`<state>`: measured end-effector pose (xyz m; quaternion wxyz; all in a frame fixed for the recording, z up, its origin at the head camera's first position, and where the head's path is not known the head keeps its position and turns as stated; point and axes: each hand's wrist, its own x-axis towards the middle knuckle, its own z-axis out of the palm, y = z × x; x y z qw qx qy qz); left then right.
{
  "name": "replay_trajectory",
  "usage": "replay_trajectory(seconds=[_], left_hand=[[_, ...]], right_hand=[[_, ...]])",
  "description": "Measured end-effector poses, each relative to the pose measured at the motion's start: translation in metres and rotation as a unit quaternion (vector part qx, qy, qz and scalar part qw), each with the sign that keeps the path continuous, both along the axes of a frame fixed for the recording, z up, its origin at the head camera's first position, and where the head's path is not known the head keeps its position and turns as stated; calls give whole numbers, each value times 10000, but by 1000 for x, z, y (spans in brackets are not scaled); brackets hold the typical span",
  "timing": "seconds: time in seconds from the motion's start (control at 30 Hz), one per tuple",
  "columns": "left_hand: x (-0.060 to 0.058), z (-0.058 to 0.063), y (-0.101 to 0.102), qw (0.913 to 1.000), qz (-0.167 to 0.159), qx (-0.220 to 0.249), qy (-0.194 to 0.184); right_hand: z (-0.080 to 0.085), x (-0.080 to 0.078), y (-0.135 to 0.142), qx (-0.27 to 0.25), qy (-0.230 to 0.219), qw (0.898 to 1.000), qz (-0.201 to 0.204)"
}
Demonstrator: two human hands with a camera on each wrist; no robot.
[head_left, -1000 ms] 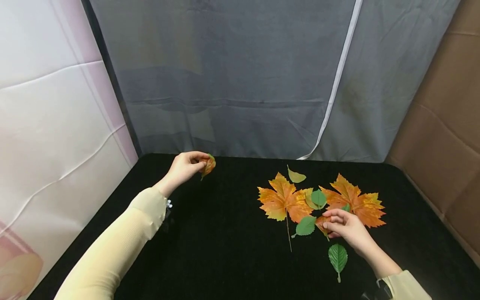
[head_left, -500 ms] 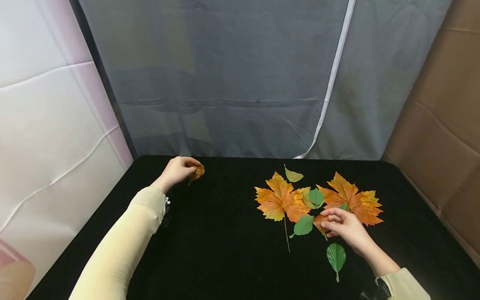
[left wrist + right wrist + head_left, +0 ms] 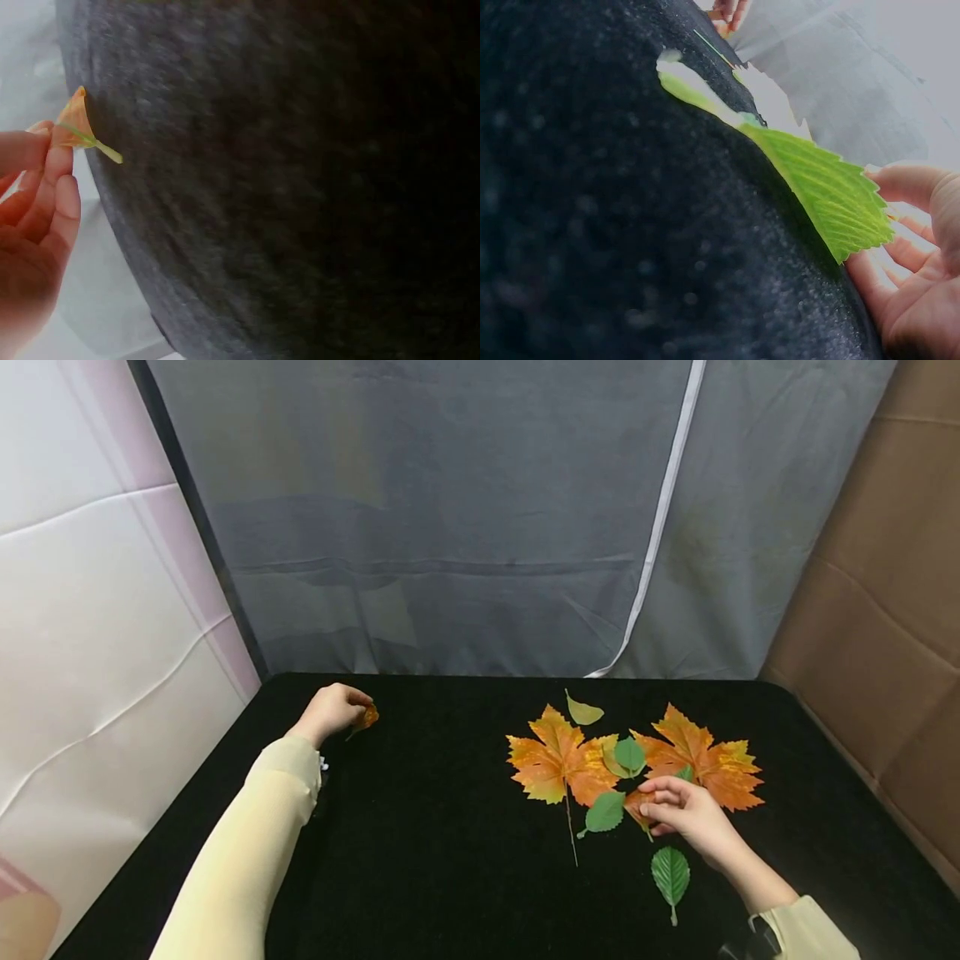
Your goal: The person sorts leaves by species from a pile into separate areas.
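Note:
Near the far left edge of the black table my left hand [image 3: 333, 710] pinches a small orange leaf [image 3: 367, 717]. In the left wrist view the thumb and fingers hold that leaf [image 3: 73, 124], its pale green stem pointing outward. On the right, my right hand [image 3: 690, 817] pinches another small orange leaf [image 3: 636, 806] low over the cloth, partly covered by the fingers. It sits between a green leaf [image 3: 604, 812] and the right maple leaf [image 3: 697, 756]. A second green leaf [image 3: 817, 191] stands large before the right hand [image 3: 922, 277] in the right wrist view.
A left maple leaf [image 3: 558, 756], orange and yellow, lies beside the right one. Between them a round green leaf [image 3: 629, 753] overlaps a yellowish leaf. A yellow-green leaf [image 3: 585, 712] lies farther back. A grey curtain [image 3: 450, 543] hangs behind the table [image 3: 442, 860].
My left hand has moved left and slightly down in the head view, carrying its orange leaf. The right hand stays at its leaf; the whole view has shifted slightly.

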<state>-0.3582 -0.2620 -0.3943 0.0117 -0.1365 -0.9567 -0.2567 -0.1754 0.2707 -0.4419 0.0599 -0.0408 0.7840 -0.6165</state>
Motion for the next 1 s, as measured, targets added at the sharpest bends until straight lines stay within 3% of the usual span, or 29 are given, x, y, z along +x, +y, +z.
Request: replay_trajectory(seconds=[0.13, 0.37, 0.53, 0.83, 1.0], left_hand=[[3, -2, -4, 9999, 123, -90, -43], [7, -4, -8, 9961, 142, -854, -176], [10, -3, -13, 9932, 190, -1065, -427], [10, -8, -17, 9967, 49, -467, -663], [10, -7, -15, 9945, 6, -194, -1027]], right_hand=[[1, -1, 0, 57, 14, 10000, 5], [1, -1, -3, 153, 84, 9998, 38], [1, -2, -5, 120, 126, 9998, 56], [10, -1, 4, 164, 875, 9941, -616], [21, -5, 10, 495, 1271, 9864, -912]])
